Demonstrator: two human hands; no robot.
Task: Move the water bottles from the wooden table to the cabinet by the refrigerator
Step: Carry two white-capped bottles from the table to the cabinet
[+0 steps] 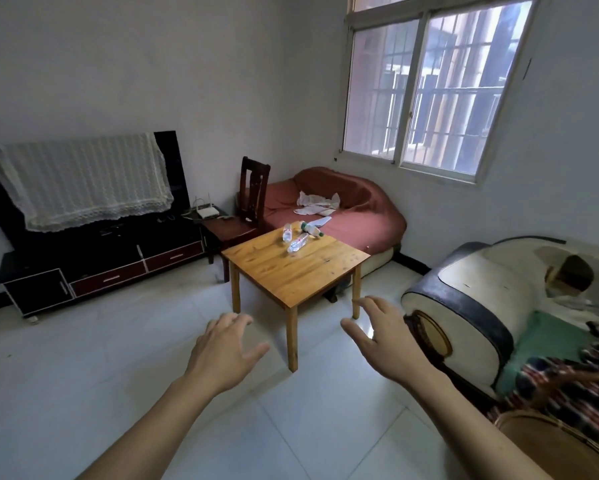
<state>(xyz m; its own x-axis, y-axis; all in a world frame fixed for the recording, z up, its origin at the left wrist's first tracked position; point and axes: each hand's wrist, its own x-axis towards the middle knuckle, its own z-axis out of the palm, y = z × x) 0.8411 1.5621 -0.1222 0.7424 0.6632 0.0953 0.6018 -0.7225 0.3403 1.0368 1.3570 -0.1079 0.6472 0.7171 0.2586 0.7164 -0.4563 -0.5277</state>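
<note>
Three water bottles lie on their sides at the far corner of the wooden table, the corner that points toward the red sofa. The first bottle is the leftmost, its long axis running roughly away from the person. The second bottle lies just beside it and nearer the person, slanted, with its cap end toward the near left. The third bottle, the one with a green band near its neck, lies at the very edge, its long axis running left to right. The three are close together; whether any two touch cannot be told at this distance.

Both hands are held out in front of the person, above the tiled floor and well short of the table's near corner. The left hand has its fingers spread and lightly bent, holding nothing. The right hand is likewise spread wide and empty. The bottles lie ahead of both hands, across the full depth of the table, about midway between the two in bearing (the right hand perhaps slightly nearer, though the wide lens makes that uncertain).

By this judgement the task has not yet begun: all three bottles remain on the table, and neither cabinet nor refrigerator is in view
</note>
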